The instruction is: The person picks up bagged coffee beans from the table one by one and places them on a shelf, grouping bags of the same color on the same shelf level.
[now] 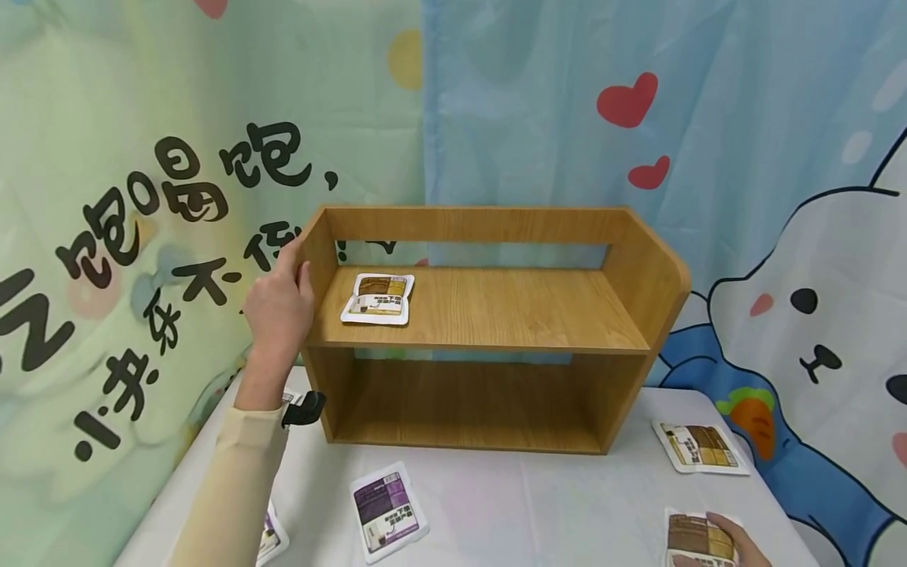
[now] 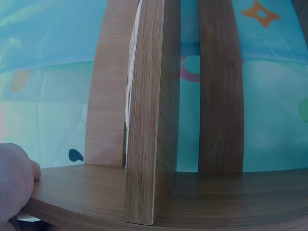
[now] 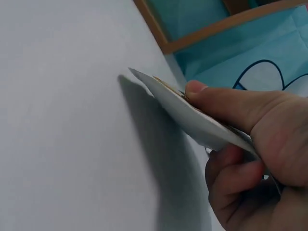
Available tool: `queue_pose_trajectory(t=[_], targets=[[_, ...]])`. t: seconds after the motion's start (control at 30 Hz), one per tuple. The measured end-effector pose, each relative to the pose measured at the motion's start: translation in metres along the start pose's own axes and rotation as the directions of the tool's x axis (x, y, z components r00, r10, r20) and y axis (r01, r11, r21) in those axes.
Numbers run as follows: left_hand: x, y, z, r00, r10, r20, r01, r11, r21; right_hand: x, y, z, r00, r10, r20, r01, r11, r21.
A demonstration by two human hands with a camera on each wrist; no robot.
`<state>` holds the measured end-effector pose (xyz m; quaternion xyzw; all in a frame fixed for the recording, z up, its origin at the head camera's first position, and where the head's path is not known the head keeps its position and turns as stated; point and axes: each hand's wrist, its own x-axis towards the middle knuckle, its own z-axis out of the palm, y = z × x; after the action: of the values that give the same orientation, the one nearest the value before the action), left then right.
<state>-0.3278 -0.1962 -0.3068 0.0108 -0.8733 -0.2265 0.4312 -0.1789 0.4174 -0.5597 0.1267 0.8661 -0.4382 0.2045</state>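
My left hand (image 1: 279, 307) grips the upper left side panel of a small two-tier wooden shelf (image 1: 489, 307). In the left wrist view only part of that hand (image 2: 14, 180) shows, at the panel's edge. A brown-and-white packet (image 1: 379, 299) lies on the upper tier, towards its left end. At the lower right of the head view, my right hand (image 1: 740, 542) holds another brown-and-white packet (image 1: 694, 539). The right wrist view has this packet (image 3: 192, 120) tilted above the white surface, pinched between thumb and curled fingers.
A third brown packet (image 1: 701, 447) lies on the white table (image 1: 524, 504), right of the shelf. Before the shelf lies a purple-and-white packet (image 1: 388, 510); another purple packet (image 1: 271, 537) is partly behind the left forearm. Printed curtains (image 1: 524, 102) hang behind.
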Motion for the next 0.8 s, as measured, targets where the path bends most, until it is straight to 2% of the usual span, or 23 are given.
queue_pose_trajectory(t=[0.1,0.2,0.27,0.37,0.5,0.6,0.73,0.8], targets=[[-0.001,-0.001,0.0,1.0,-0.001,-0.002,0.001,1.0,-0.003,0.0,-0.014,0.008,0.991,0.131,-0.039,-0.126,0.987,0.098],[-0.001,0.0,0.0,1.0,0.001,-0.003,-0.001,1.0,-0.009,-0.007,-0.042,0.021,0.962,0.21,-0.173,-0.194,0.976,0.104],[0.0,0.0,0.0,1.0,0.008,-0.004,-0.008,1.0,-0.015,-0.014,-0.064,0.029,0.936,0.215,-0.278,-0.197,0.976,0.091],[0.001,0.002,0.001,1.0,0.015,-0.007,-0.015,1.0,-0.022,-0.023,-0.094,0.034,0.915,0.161,-0.369,-0.141,0.987,0.08],[0.001,0.002,0.0,1.0,0.005,-0.016,-0.005,1.0,-0.012,-0.036,-0.132,0.032,0.921,0.045,-0.386,-0.032,0.999,0.041],[-0.001,0.002,-0.001,1.0,-0.001,-0.024,0.001,1.0,-0.008,-0.047,-0.163,0.03,0.918,-0.026,-0.396,0.037,0.999,0.02],[-0.001,0.003,-0.002,1.0,0.002,-0.022,-0.002,1.0,-0.009,-0.064,-0.2,0.031,0.901,-0.126,-0.414,0.14,0.99,0.003],[0.0,0.003,-0.001,1.0,0.002,-0.02,-0.002,1.0,-0.01,-0.071,-0.218,0.032,0.882,-0.194,-0.429,0.204,0.979,-0.023]])
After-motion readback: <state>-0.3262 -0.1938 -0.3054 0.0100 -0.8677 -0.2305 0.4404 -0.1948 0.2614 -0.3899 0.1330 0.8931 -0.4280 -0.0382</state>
